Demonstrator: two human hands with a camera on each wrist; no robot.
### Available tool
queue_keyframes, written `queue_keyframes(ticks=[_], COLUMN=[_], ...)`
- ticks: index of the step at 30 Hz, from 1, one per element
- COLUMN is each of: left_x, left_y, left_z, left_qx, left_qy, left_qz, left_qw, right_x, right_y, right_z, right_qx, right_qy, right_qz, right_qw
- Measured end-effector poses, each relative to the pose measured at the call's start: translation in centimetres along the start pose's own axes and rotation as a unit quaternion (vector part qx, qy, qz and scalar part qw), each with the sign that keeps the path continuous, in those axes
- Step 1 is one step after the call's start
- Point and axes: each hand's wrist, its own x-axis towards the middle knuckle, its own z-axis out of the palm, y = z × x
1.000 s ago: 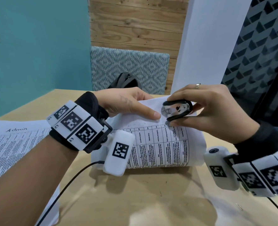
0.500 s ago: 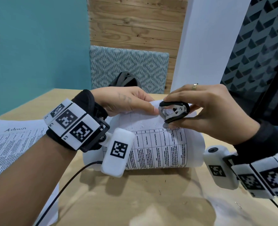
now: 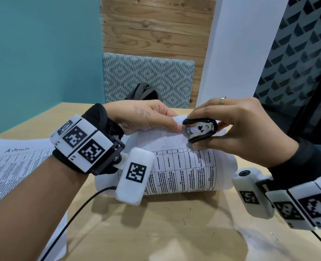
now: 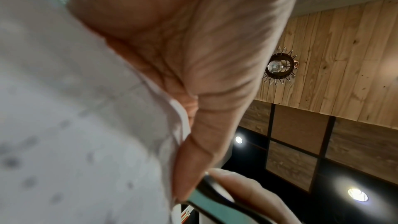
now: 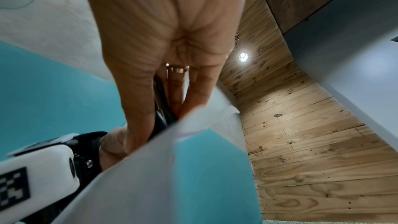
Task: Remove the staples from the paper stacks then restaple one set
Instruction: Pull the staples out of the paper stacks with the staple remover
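Note:
A printed paper stack [image 3: 176, 166] bulges up from the wooden table [image 3: 155, 232], its top edge lifted. My left hand [image 3: 165, 123] pinches that top edge, thumb on the front and fingers behind. My right hand [image 3: 223, 132] grips a black staple remover [image 3: 201, 128] between index finger and thumb. Its metal jaws point left at the paper's edge, right beside my left thumb. The left wrist view shows blurred paper [image 4: 75, 125], my thumb and the remover [image 4: 215, 198]. In the right wrist view, my right hand [image 5: 161, 40] covers most of the remover [image 5: 160, 108]. The staple itself is hidden.
A second printed stack [image 3: 11, 162] lies at the table's left edge. Loose pulled staples [image 3: 184, 221] lie on the near part of the table. A black cable [image 3: 76, 210] runs from my left wrist. A patterned chair back [image 3: 148, 78] and a dark bag [image 3: 144, 91] stand behind.
My left index finger, first laid flat on the sheet, now pinches the paper's top edge with the thumb. The right hand has brought the staple remover left, up to that edge.

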Motion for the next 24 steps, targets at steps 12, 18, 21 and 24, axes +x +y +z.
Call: queue_keyframes(ticks=[12,18,21,24], left_x=[-0.12,-0.19,-0.26,-0.32], left_y=[0.07,0.09,0.14,0.36], left_z=[0.12,-0.04,0.08,0.3], left_qx=[0.006,0.004,0.001,-0.001], left_qy=[-0.014,-0.014,-0.012,-0.008], left_qz=[0.009,0.004,0.0,0.0], left_qw=[1.0,1.0,1.0,1.0], right_x=[0.09,0.01,-0.02,-0.03], right_y=[-0.02,-0.1,-0.14,-0.04], right_z=[0.29,0.44,0.56,0.6], right_qx=[-0.037,-0.03,-0.028,-0.027], right_qy=[0.018,0.028,0.032,0.034], right_qz=[-0.033,-0.024,-0.019,-0.012], right_qw=[0.999,0.999,0.999,0.999])
